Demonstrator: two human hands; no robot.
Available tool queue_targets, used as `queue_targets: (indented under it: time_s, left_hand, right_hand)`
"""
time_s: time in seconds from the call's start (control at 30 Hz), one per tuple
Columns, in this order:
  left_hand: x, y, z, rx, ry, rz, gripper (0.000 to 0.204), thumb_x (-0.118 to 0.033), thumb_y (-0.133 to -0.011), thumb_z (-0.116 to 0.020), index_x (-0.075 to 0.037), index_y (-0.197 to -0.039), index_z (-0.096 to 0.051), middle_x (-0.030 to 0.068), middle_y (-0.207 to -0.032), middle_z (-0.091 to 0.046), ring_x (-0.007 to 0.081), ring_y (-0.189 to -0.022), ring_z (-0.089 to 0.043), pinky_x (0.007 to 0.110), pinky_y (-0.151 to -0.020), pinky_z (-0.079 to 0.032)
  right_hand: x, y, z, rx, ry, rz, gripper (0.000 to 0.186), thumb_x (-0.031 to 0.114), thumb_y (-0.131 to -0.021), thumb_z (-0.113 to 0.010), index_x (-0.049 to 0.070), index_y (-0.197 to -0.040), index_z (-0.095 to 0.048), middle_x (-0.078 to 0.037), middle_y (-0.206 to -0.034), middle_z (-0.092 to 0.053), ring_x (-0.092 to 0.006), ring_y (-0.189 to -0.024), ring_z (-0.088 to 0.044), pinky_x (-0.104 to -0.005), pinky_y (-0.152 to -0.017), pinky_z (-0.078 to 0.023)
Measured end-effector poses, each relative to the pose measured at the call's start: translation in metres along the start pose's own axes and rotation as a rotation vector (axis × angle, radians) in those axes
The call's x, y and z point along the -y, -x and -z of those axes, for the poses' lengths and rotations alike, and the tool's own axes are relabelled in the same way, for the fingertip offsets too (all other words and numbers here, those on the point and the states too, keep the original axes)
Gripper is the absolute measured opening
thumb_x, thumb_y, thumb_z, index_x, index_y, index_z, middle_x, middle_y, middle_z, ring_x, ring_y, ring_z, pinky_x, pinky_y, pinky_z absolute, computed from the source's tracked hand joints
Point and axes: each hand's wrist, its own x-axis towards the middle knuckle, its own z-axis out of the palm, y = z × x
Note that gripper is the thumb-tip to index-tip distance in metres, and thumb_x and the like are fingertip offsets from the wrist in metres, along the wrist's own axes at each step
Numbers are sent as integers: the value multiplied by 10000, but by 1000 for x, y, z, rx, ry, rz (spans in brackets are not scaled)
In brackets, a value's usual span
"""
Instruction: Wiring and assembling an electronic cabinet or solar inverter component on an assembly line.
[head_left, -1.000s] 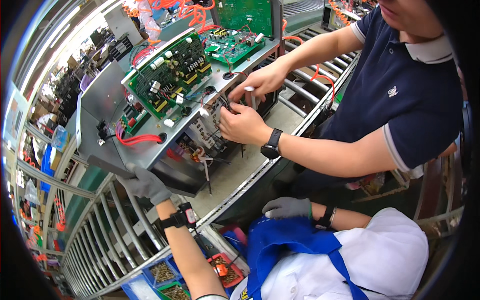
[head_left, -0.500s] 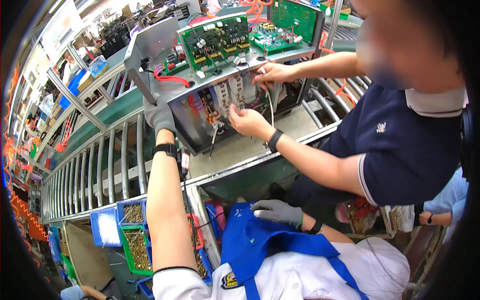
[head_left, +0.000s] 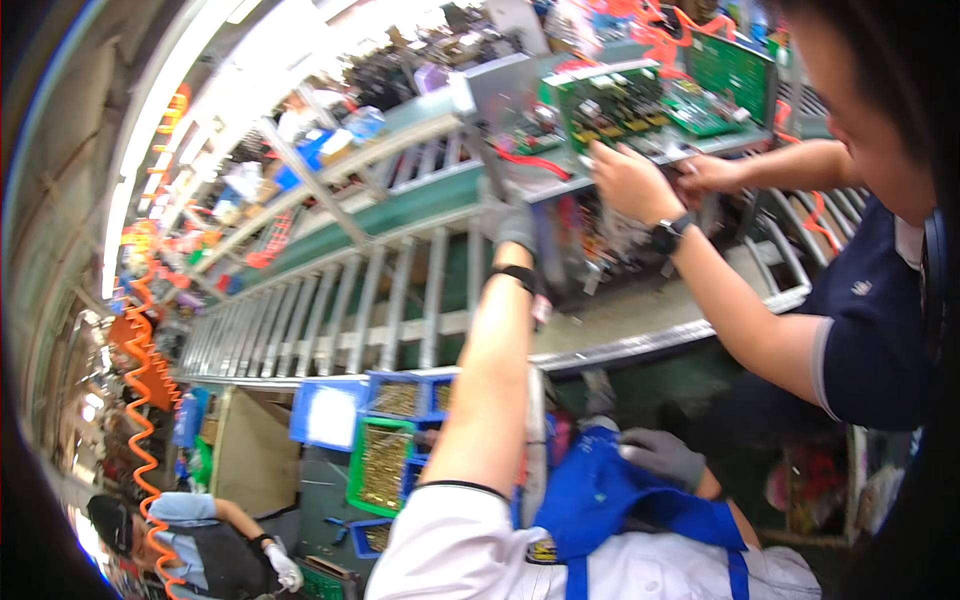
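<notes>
My left hand, in a grey glove, is at the left edge of a metal equipment chassis; it looks closed on that edge, though its fingers are blurred. My right hand, also gloved, rests with fingers extended on my blue apron. Green circuit boards stand on the chassis top, with red cables beside them. A co-worker in a dark shirt reaches in from the right. One hand of theirs is before an upright board, the other near the chassis's front edge.
The chassis sits on a conveyor line with metal rollers running left. Blue and green bins of small metal parts stand beside my left arm. Coiled orange hoses hang at the left. Another person is at lower left.
My view has swung left, so the scene shifts right in the picture. The co-worker's near hand has risen from the chassis's open front to the upright board. My hands keep their places.
</notes>
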Motion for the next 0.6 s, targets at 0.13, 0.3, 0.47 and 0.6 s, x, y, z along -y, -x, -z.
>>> queue_targets:
  time_s: [0.13, 0.3, 0.47, 0.6]
  left_hand:
    - [-44, 26, -37, 3, 189, -23, 391, -225, -828, -626, -112, -1197, -567, 184, -974, -664, 369, -917, -635, 416, -808, -487]
    - [-1, 0, 19, -44, 9, -55, 396, -406, -908, -467, -71, -1058, -615, 187, -916, -643, 374, -861, -614, 467, -742, -472]
    - [-3, 3, -7, -59, 182, -67, 398, -301, -851, -558, -15, -1127, -571, 173, -950, -631, 335, -836, -611, 408, -782, -468]
    - [-5, 1, -25, -33, 144, -58, 411, -263, -838, -573, 0, -1154, -565, 185, -1000, -645, 345, -891, -628, 402, -810, -475]
  right_hand:
    - [25, 19, 21, -57, 63, -169, 449, 401, -901, -575, 48, -1177, -599, -174, -1084, -647, -284, -1023, -624, -351, -909, -466]
    - [-6, -22, 1, 37, 236, -36, 465, 479, -906, -523, 112, -1173, -619, -171, -1099, -647, -326, -1030, -617, -389, -919, -466]
    - [-1, -27, -6, -27, 250, -119, 428, 442, -896, -516, 127, -1168, -618, -168, -1105, -643, -339, -1035, -608, -425, -903, -465]
    - [-6, -24, -16, 25, 309, -224, 466, 472, -890, -487, 146, -1204, -598, -177, -1081, -648, -347, -1013, -615, -450, -893, -461]
